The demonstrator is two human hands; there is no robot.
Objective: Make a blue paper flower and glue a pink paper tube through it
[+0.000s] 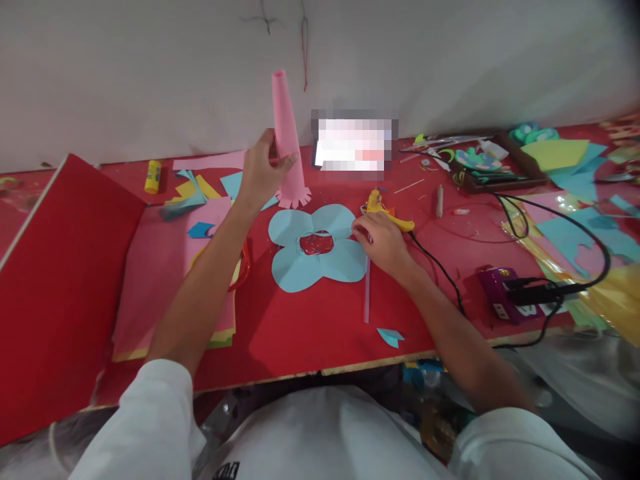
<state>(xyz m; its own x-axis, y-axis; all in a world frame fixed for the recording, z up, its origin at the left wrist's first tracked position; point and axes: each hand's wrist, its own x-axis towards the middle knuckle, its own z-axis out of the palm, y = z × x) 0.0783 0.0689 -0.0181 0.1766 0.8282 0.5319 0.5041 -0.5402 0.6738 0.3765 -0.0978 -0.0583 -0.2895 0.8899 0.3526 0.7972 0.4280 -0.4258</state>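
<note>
My left hand [267, 167] is closed around a tapering pink paper tube [289, 127]. The tube stands upright, narrow end up, its fringed lower edge spread out just behind a light-blue paper flower [295, 270]. Four-lobed and flat, this flower has an oval opening at its centre showing the red surface. At the flower's right edge, my right hand [383, 240] has its fingertips closed on a petal. A yellow glue gun [395, 217] lies just behind that hand, and a thin lilac strip [367, 293] sticks out below it.
A red folder [65, 287] stands at left beside pink sheets [155, 287] and a yellow glue stick [153, 177]. A blurred-out screen [355, 143] leans by the wall. Right are a dark tray [520, 160], a purple power socket box [500, 293], cables and paper scraps.
</note>
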